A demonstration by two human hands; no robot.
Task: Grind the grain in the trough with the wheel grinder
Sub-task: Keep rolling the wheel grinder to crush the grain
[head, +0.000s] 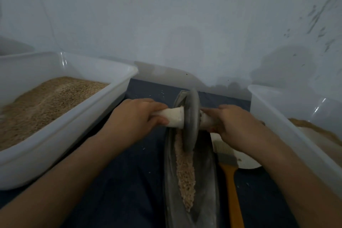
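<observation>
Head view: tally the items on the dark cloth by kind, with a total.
Clear plastic tubs: 2, the left tub and the right tub
Troughs: 1, the trough holding grain
Wheel grinders: 1, the wheel grinder, gripped by the left hand and the right hand
Brushes: 1, the brush
White plates: 1, the plate
Total: 6

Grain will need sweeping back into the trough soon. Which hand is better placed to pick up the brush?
The right hand, probably. The brush lies just right of the trough, directly beneath that hand; the left hand would have to cross the wheel.
</observation>
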